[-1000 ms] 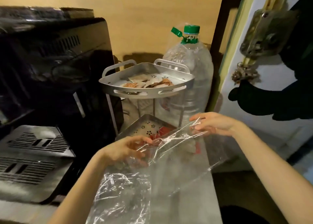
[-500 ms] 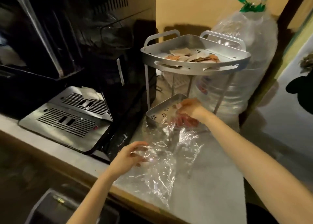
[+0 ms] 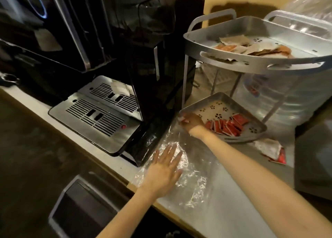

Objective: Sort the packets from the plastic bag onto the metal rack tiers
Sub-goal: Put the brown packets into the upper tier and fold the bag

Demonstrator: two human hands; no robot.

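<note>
Our right hand (image 3: pixel 190 121) is closed in a grip on a small pale packet (image 3: pixel 181 118) at the near left corner of the lower tier (image 3: pixel 239 104) of the metal rack (image 3: pixel 186 76), while our left hand (image 3: pixel 166 167) lies flat and released on the crumpled plastic bag (image 3: pixel 195 182) spread on the counter (image 3: pixel 233 210). The red packets (image 3: pixel 227 125) lie on this lower tier and the pale and orange packets (image 3: pixel 251 48) on the upper tier (image 3: pixel 269 29). If we let go here, the packet could fall among the red ones, or slip off the low rim onto the counter, where some loose packets (image 3: pixel 269 148) lie already at the right.
</note>
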